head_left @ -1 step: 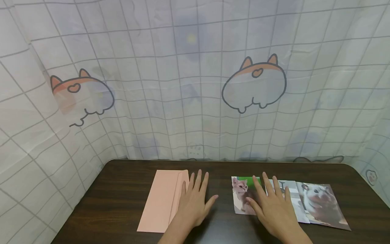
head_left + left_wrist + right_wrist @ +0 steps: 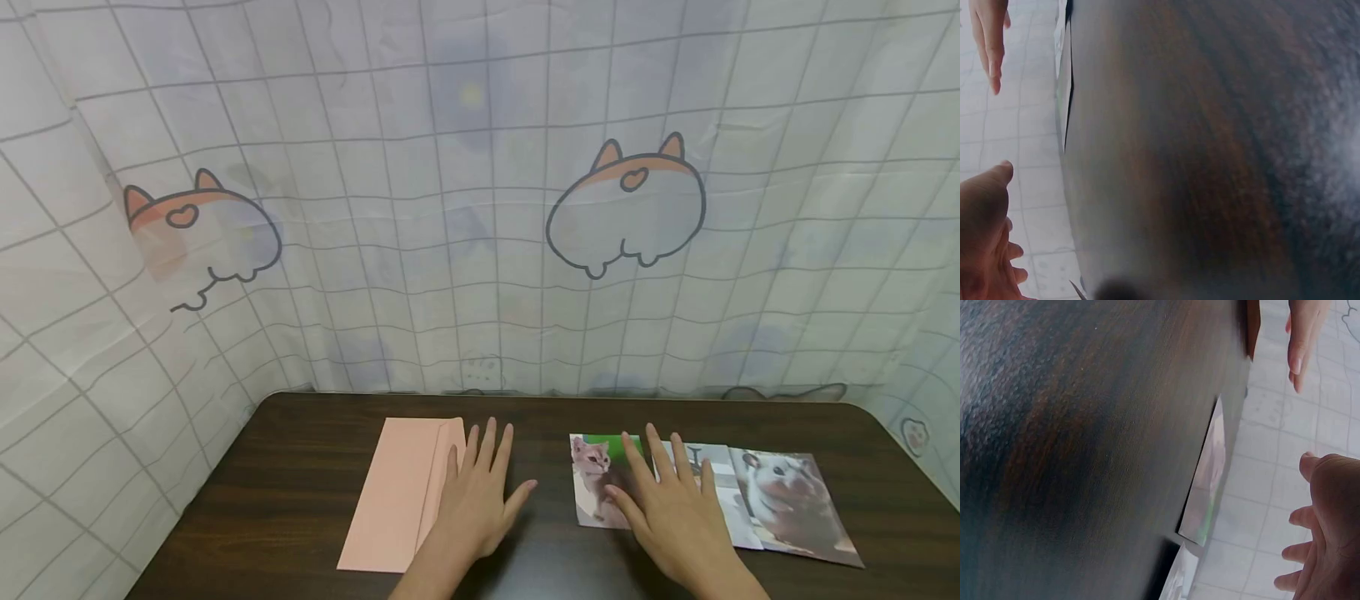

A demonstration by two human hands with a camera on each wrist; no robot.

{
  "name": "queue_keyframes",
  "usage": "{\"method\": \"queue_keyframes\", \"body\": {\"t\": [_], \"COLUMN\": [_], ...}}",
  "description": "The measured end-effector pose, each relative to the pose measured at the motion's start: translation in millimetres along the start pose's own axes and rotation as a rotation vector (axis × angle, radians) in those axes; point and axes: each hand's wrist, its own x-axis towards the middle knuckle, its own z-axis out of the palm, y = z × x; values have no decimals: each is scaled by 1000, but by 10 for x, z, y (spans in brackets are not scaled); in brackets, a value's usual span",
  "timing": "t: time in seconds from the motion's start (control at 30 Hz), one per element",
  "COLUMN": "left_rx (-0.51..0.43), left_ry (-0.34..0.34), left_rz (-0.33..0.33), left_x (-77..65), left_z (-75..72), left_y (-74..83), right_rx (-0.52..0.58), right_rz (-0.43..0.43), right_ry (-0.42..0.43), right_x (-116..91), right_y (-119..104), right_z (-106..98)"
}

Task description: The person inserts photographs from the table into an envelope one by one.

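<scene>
My left hand (image 2: 477, 502), fingers straight and spread, is held palm down over the right edge of a pink envelope (image 2: 390, 492). My right hand (image 2: 681, 512) has its fingers spread in the same way over a row of picture cards. The wrist views show both hands raised off the table, holding nothing. At the left of the row lies a kitten picture (image 2: 591, 483) with a green corner. A mostly white picture (image 2: 738, 518) is partly hidden behind my right hand. To its right is a picture of a hamster-like animal (image 2: 795, 504).
A dark wood-grain table (image 2: 247, 500) with rounded far corners carries the papers. Behind it and along both sides hangs a white grid-patterned cloth (image 2: 420, 292) with cartoon corgi prints (image 2: 626, 212).
</scene>
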Motion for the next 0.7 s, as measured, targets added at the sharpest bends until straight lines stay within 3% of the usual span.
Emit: {"method": "queue_keyframes", "body": {"t": [0.33,0.7], "left_rx": [21,-28], "left_ry": [0,-29], "left_rz": [-3,-54], "left_x": [-29,-103], "left_z": [-8,-163], "left_y": [-46,-188], "right_rx": [-2,34], "right_rz": [-9,-30], "right_ry": [11,14], "right_x": [32,90], "right_y": [28,98], "right_z": [16,31]}}
